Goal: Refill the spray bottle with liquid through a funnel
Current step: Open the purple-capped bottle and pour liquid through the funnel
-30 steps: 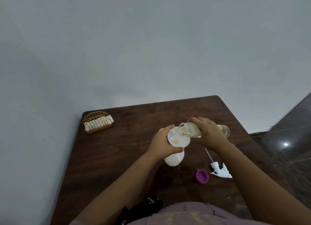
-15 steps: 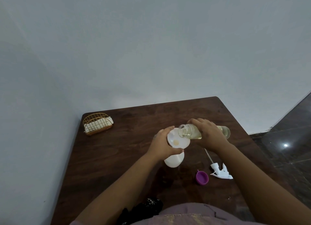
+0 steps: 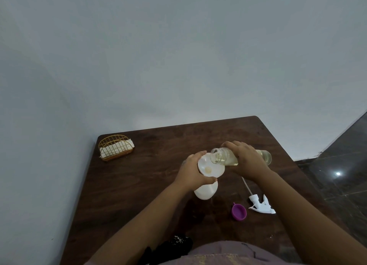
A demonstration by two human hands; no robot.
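Observation:
A white spray bottle (image 3: 205,191) stands on the dark wooden table (image 3: 143,185) with a white funnel (image 3: 208,166) set in its neck. My left hand (image 3: 193,172) grips the funnel's rim and the bottle's top. My right hand (image 3: 245,159) holds a clear bottle of pale yellow liquid (image 3: 223,156), tipped on its side with its open mouth over the funnel. A little yellowish liquid sits at the funnel's bottom. The white trigger sprayer head (image 3: 260,202) with its dip tube lies on the table to the right.
A purple cap (image 3: 239,212) lies beside the sprayer head. A gold wire basket with white napkins (image 3: 115,147) stands at the table's far left corner. A grey wall runs behind and to the left. Dark tiled floor (image 3: 341,175) lies beyond the right edge.
The clear bottle's mouth has tipped slightly further over the funnel. Both hands stay in nearly the same place.

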